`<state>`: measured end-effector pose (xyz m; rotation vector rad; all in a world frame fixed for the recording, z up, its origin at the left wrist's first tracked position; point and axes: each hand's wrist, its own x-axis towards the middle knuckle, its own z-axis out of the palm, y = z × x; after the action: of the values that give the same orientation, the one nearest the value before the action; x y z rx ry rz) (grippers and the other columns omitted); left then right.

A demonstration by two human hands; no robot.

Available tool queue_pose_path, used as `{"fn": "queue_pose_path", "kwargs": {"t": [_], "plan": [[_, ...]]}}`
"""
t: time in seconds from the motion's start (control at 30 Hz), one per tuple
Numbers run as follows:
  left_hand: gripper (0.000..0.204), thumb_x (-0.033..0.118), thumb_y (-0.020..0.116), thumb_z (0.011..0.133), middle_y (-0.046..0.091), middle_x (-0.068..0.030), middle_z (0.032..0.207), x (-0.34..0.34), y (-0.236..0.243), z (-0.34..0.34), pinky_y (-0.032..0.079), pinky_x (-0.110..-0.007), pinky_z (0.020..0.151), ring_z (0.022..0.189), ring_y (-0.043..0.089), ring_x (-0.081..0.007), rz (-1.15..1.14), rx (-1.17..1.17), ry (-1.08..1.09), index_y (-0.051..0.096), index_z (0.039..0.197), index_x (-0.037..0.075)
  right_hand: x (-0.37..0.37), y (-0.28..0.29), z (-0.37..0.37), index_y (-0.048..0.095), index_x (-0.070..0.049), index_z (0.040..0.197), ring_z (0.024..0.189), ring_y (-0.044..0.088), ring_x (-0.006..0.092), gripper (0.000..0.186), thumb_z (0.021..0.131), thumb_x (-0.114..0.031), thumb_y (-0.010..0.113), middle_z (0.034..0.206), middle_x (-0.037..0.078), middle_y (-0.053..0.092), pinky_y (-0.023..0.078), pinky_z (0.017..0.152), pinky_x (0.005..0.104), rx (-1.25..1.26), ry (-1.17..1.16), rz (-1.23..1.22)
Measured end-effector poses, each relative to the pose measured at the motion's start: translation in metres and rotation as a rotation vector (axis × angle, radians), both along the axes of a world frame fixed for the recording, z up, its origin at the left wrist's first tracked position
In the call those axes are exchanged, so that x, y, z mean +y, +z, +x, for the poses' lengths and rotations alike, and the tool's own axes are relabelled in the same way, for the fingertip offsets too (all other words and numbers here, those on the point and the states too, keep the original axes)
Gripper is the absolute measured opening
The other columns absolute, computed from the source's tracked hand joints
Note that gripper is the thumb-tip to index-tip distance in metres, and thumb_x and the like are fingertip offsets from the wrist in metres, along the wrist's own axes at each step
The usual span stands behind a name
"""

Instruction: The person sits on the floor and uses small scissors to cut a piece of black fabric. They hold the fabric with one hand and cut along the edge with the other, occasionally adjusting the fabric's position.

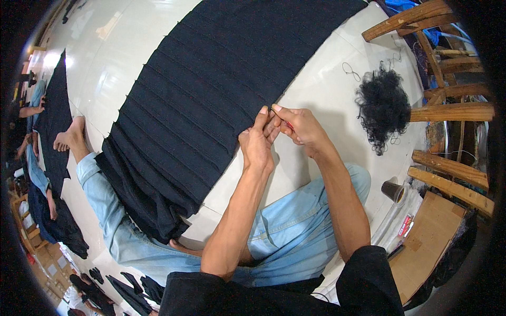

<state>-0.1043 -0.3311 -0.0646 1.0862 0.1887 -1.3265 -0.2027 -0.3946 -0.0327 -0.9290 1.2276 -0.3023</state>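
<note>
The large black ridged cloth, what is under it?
Glossy white tiled floor borders the large black ridged cloth; what lies directly beneath is covered, so I cannot tell.

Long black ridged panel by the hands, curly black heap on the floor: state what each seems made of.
Long black ridged panel: probably matte textile, judging by its soft folds and dull surface. Curly black heap: likely loose, dull-looking thread, as fine strands stray from its edge; other fibre possible.

The cloth [200, 89] is black, striped with parallel lines. The tangle [383, 108] is black too, and so are the sleeves [371, 282]. The jeans [295, 216] are pale blue, the floor [100, 89] off-white, the box [427, 242] tan, the wood [450, 112] orange-brown.
</note>
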Motion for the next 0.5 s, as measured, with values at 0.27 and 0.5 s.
{"fn": "queue_pose_path", "kwargs": {"t": [0.27, 0.5], "plan": [[0.023, 0.023, 0.066, 0.091, 0.067, -0.0078, 0.094, 0.0002, -0.0025, 0.0011, 0.053, -0.029, 0.077, 0.082, 0.065, -0.0139, 0.021, -0.011, -0.020, 0.065, 0.097, 0.001, 0.0001, 0.0040, 0.0009, 0.068, -0.004, 0.080, 0.044, 0.038, 0.0015, 0.035, 0.093, -0.035, 0.059, 0.056, -0.004, 0.053, 0.024, 0.037, 0.0189, 0.001, 0.008, -0.003], [0.024, 0.024, 0.066, 0.091, 0.067, -0.0083, 0.095, 0.0006, -0.0044, 0.0005, 0.053, -0.030, 0.079, 0.083, 0.065, -0.0147, 0.015, -0.021, -0.019, 0.065, 0.097, 0.000, 0.0013, 0.0048, 0.0034, 0.068, -0.004, 0.078, 0.046, 0.039, 0.0020, 0.033, 0.092, -0.033, 0.060, 0.060, -0.003, 0.055, 0.026, 0.039, 0.0184, -0.010, -0.026, 0.005]]}}
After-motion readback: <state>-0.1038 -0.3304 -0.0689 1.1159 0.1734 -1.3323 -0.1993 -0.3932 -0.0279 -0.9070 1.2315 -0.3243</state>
